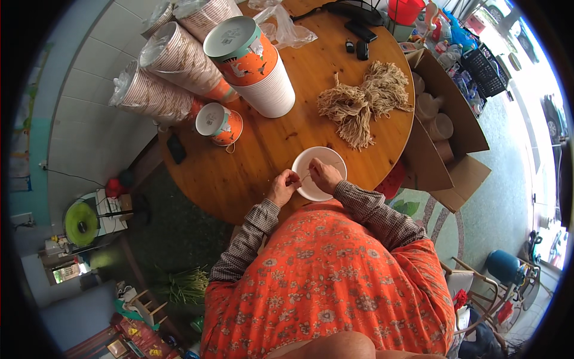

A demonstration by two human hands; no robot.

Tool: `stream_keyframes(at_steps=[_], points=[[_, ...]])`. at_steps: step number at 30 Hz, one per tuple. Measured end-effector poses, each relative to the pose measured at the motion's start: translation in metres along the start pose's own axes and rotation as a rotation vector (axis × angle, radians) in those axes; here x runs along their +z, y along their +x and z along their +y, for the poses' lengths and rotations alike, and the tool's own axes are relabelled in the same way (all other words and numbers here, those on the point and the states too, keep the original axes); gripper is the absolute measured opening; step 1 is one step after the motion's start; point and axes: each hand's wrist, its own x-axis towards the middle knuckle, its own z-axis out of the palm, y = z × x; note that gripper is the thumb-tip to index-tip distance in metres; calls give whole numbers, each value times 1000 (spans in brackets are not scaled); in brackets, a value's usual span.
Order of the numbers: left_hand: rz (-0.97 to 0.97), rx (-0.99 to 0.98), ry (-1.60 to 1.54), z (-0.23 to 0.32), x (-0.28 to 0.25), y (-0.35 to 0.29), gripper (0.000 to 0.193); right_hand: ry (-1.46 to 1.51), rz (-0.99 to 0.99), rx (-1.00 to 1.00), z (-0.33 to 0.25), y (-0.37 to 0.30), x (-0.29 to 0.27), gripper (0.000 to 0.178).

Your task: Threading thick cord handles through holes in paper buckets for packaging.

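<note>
A white round paper tub (pixel 303 160) stands open side up at the table's near edge, against my orange flowered apron. My left hand (pixel 283 188) is at the tub's left rim, thumb and fingertips pinched together. Over the tub's right part, my right hand (pixel 324 176) is closed, fingers curled down. A thin pale string (pixel 305 177) runs between the two hands, and both grip it. What the right fingertips do inside the tub is partly hidden. Farther right lie loose bundles of tan string (pixel 363 103). To the left, an orange patterned tub (pixel 226 128) has a string loop at its rim.
A tall stack of tubs (pixel 263 84) stands at the table's (pixel 269 137) back left, beside plastic-wrapped stacks (pixel 176 60). A dark phone (pixel 176 148) lies at the left edge. Keys and a black case (pixel 360 31) lie far back. An open cardboard box (pixel 442 173) with tubs adjoins the right edge.
</note>
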Motion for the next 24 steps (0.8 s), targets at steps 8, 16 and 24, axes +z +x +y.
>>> stream_keyframes(at_steps=[8, 16, 24], points=[[28, -28, -39, 4, -2, -2, 20, 361, -192, 99, 3, 3, -32, 19], [-46, -46, 84, 17, 4, -3, 22, 0, -126, -228, -2, 0, -34, 15], [3, 26, 213, 26, 11, -3, 19, 122, 6, -186, -8, -5, -41, 15]])
